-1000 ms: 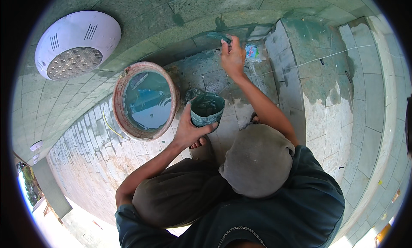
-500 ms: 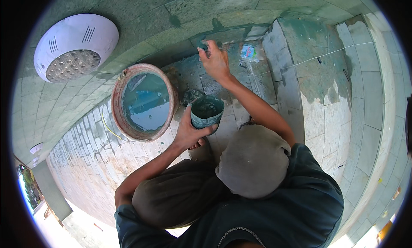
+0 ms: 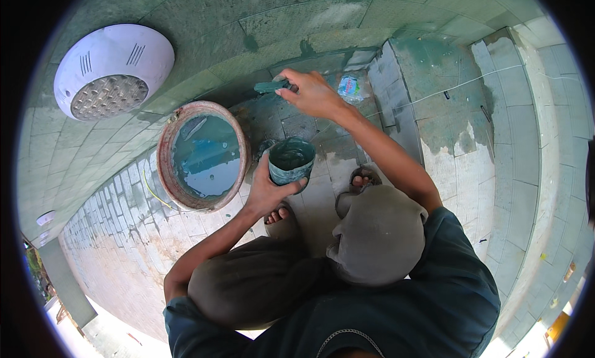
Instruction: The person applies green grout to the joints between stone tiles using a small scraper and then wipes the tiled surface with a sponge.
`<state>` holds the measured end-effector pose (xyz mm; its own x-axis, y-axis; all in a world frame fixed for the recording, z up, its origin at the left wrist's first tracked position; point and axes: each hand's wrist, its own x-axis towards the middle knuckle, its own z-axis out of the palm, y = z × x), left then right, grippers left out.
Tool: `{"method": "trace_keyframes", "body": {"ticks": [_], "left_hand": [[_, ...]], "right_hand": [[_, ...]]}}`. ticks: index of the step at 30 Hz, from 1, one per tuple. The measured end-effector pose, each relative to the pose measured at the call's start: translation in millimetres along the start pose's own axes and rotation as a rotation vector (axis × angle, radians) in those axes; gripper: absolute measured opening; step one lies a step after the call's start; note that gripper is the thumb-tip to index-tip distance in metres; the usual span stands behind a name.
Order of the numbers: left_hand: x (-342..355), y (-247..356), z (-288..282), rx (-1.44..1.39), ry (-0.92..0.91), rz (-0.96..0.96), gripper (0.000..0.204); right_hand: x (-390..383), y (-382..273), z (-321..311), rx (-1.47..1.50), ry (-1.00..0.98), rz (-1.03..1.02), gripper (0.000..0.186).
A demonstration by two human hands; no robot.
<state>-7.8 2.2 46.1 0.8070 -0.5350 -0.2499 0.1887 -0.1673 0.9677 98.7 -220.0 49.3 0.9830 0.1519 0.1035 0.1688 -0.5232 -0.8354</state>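
Observation:
My left hand (image 3: pixel 273 184) is wrapped round a small pot (image 3: pixel 291 160) of dark green paste, its rim and side smeared green. Above and right of the pot, my right hand (image 3: pixel 307 91) grips a flat, green-coated scraper (image 3: pixel 268 86) between fingers and thumb, near the foot of the green tiled wall (image 3: pixel 291 11). Left of the pot stands a round reddish basin (image 3: pixel 166 166) of cloudy blue-green water with a pale object lying in it. A crumpled plastic wrapper (image 3: pixel 349 87) with a blue-and-pink print lies on the floor just beyond my right hand.
A large white round light fixture (image 3: pixel 114 48) is on the left wall, with smaller ones farther along. A tiled step (image 3: pixel 446 98) at the right has a thin white cord (image 3: pixel 471 79) across it. A yellow hose (image 3: pixel 149 184) lies beside the basin. My bent knees and feet are below my hands.
My right hand has moved left and down with the scraper, away from the wrapper. The pot in my left hand has shifted slightly left. My right foot now shows more.

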Motion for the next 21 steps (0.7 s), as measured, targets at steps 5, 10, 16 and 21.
{"method": "trace_keyframes", "body": {"ticks": [5,10,16,21], "left_hand": [[16.2,12.7,7.8,0.037,0.002,0.040,0.069],[29.7,14.2,17.7,0.027,-0.026,0.088,0.075],[35.7,3.4,34.6,0.051,-0.068,0.108,0.081],[32.4,1.9,28.4,0.065,-0.054,0.106,0.079]], "right_hand": [[-10.4,-32.8,-72.1,-0.199,-0.127,-0.107,0.033],[-27.3,-20.9,-108.8,-0.484,-0.033,0.121,0.037],[-19.7,89.8,-102.9,0.083,0.174,0.591,0.042],[-1.4,91.4,-94.5,0.177,0.102,0.444,0.041]]}}
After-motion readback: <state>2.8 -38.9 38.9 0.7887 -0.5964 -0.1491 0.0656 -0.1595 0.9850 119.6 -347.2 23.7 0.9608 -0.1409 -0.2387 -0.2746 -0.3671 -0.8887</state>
